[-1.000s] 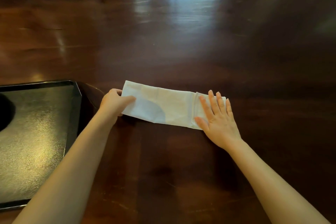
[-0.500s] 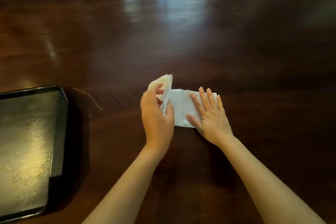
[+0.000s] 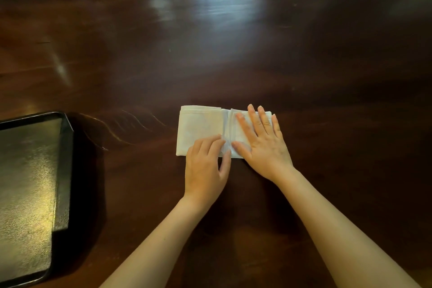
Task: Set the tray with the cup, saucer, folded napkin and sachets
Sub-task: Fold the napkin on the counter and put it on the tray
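On table [image 3: 304, 77], hands [image 3: 264, 145] flat on napkin [image 3: 201, 126]

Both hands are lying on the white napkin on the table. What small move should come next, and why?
Probably press the fold flat with the left hand. The napkin lies doubled on the table, its layered edges meeting beside the flat right hand, and the tray waits to the left.

In front of me is a dark brown wooden tabletop [image 3: 304, 65], very shiny. In the upper middle of the frame it reflects bright light; thin scratches show at centre left.
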